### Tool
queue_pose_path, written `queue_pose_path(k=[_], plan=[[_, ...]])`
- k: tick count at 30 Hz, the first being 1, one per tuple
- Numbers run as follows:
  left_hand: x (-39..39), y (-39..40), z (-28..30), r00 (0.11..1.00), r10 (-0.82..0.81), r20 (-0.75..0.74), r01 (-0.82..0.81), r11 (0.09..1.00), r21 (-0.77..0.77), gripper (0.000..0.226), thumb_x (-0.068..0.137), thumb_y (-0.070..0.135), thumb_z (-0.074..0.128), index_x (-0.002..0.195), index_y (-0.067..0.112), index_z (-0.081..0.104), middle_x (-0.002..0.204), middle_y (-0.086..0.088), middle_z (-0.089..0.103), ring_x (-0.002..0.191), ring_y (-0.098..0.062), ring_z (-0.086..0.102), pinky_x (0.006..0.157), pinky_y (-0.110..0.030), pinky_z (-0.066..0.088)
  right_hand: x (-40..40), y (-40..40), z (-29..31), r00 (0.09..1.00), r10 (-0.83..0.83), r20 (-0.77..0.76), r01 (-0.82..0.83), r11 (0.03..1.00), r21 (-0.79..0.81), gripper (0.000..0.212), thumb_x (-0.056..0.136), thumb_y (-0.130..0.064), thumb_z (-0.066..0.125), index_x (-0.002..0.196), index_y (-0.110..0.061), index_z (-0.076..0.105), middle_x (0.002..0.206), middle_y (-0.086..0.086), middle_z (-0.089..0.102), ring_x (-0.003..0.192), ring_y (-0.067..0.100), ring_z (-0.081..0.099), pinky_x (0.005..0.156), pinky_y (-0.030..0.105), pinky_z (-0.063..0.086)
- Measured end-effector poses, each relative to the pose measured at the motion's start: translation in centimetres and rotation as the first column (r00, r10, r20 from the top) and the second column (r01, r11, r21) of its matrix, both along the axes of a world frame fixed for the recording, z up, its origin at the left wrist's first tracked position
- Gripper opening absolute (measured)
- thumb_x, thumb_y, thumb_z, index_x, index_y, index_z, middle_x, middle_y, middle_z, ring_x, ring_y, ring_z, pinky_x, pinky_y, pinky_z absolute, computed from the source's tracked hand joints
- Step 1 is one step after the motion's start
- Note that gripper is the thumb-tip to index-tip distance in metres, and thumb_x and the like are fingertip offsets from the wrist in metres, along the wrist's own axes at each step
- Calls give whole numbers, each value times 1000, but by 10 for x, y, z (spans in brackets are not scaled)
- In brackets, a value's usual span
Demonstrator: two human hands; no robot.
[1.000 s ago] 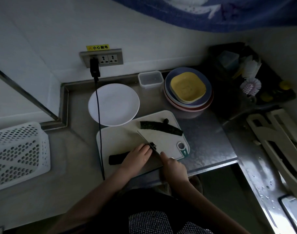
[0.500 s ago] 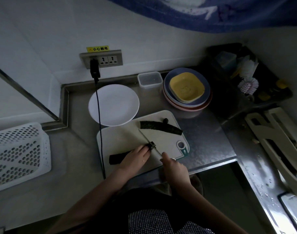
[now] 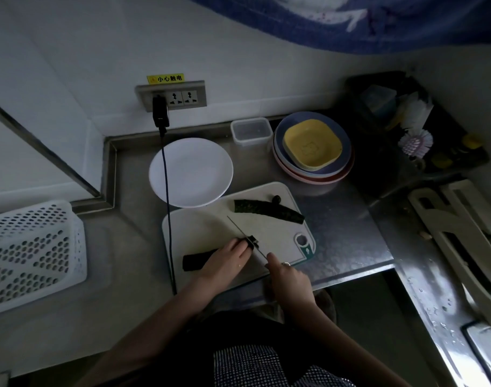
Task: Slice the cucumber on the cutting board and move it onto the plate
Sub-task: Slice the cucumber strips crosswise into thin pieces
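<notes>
The cutting board (image 3: 210, 227) lies on the steel counter (image 3: 345, 227) at the centre of the frame, its handle hole toward the lower right. A dark cucumber piece (image 3: 199, 259) rests along the lower left part of the board. The left hand (image 3: 227, 261) lies over the right portion of this piece, fingers curved down onto it and holding it against the board, fingertips at the cut end. The right hand (image 3: 289, 277) is just below the board's lower edge, fingers wrapped around the handle of a knife (image 3: 244, 233), index finger extended along the top. The blade runs up and left from the hand across the board and meets the cucumber just beside the left fingertips. A small cut section (image 3: 254, 241) sits on the right side of the blade, touching it.

A second cucumber piece (image 3: 266, 210) lies in the upper right part of the board, well apart from both hands, with a small dark end piece (image 3: 276, 199) just above it.

The white plate (image 3: 191, 171) stands above the board, at upper centre; its lower rim overlaps the board's upper edge. A black cable (image 3: 166, 191) runs down from a plug in the wall socket (image 3: 171, 96) across the plate's left side and the board's left edge.

To the right of the plate are a clear container (image 3: 251, 131) and a stack of dishes (image 3: 312, 148) topped by a yellow square dish. A white perforated basket (image 3: 29, 255) occupies the left edge of the frame.
</notes>
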State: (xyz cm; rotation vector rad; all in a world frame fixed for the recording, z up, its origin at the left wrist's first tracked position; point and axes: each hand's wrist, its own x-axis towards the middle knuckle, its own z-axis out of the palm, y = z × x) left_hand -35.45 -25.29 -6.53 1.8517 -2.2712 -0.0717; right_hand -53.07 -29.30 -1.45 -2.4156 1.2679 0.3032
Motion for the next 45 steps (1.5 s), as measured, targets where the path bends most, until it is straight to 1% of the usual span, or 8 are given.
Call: queue_pose_path(k=[7,10,13,15,17,20,28,45], plan=[[0,-2,-1,1000,-29,-4,29,999,-31,50,57,5,74,106,1,66,103,-12,62,96,-26,44,55,-29,56,2,-3,-1,999,-3,-43,4,1000,22,27,100,-20,37,126,-20,32,103,11,66,93,34,65,74,43,51],[1,-2,-4,999,-39,-10,39,998,-50,39,73,9,44,111,4,49,109,-10,49,98,-26,44,57,-30,57,5,-7,0,997,-22,-80,26,998,52,35,93,-8,40,125,-19,33,103,13,65,93,35,65,73,42,50],[0,-3,-7,1000,-23,-4,23,999,-47,38,73,10,35,110,5,44,109,-10,44,97,-26,44,58,-32,57,7,-8,-1,995,-25,-99,30,998,47,37,91,-8,41,126,-19,33,103,13,65,95,34,65,73,40,50],[-1,-2,-6,1000,-19,-8,19,999,-35,38,73,9,38,109,4,46,106,-11,50,97,-27,44,57,-32,57,6,-7,-1,995,-18,-102,22,999,38,37,91,-8,40,126,-19,33,104,12,65,95,34,65,72,41,50],[-1,-2,-5,1000,-21,-20,21,999,-26,40,68,6,57,108,3,53,104,-12,57,97,-28,45,56,-33,57,6,-6,-2,995,-16,-102,20,999,30,36,92,-8,39,126,-19,32,104,12,64,95,34,65,73,41,50],[0,0,1,999,-7,-42,8,1000,9,65,45,0,83,104,2,57,107,-12,51,97,-27,44,52,-32,57,5,-7,-1,994,-23,-107,25,1000,16,35,94,-9,37,127,-18,32,107,11,64,96,34,65,73,42,50],[-1,1,11,999,27,-26,-27,1000,4,60,42,4,85,100,6,71,101,-8,66,97,-21,44,49,-26,52,2,-4,5,999,-36,11,37,997,-60,24,103,-32,32,122,-18,37,107,8,65,93,34,65,69,38,48],[3,1,7,998,18,-65,-17,1000,15,58,45,-2,83,100,4,69,97,-10,63,94,-24,43,50,-29,55,2,-1,-2,999,34,-21,-35,999,-27,24,103,-31,30,122,-18,37,107,7,66,96,33,65,71,39,49]])
